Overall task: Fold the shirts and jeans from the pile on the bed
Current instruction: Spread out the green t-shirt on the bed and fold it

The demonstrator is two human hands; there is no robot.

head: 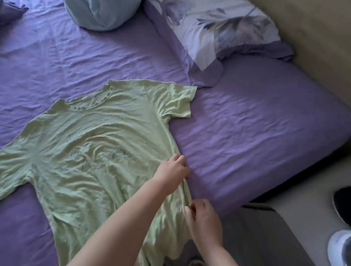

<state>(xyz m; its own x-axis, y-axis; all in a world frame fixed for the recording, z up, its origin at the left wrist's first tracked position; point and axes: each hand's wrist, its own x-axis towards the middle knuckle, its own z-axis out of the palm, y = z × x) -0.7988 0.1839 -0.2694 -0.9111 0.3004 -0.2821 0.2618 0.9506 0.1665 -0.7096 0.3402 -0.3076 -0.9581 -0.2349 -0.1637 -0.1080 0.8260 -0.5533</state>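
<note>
**Green T-shirt laid flat, both hands working its right side seam**

We are noting the purple-sheeted bed (250,130) taking up most of the view, with a floral pillow (216,28) lying at its far right corner and a pale blue cushion (102,12) sitting near the top edge. The light green T-shirt (88,155) is lying spread face-up on the sheet, collar away from us, sleeves out, cloth creased. The left hand (173,169) is gripping the shirt's right side seam mid-body with curled fingers; the right hand (203,217) is pinching the same seam nearer the hem. We are judging the knit thin, light and limp, likely sagging and bunching if lifted at one point, so taking hold along the seam at two spaced points seems best.
</note>
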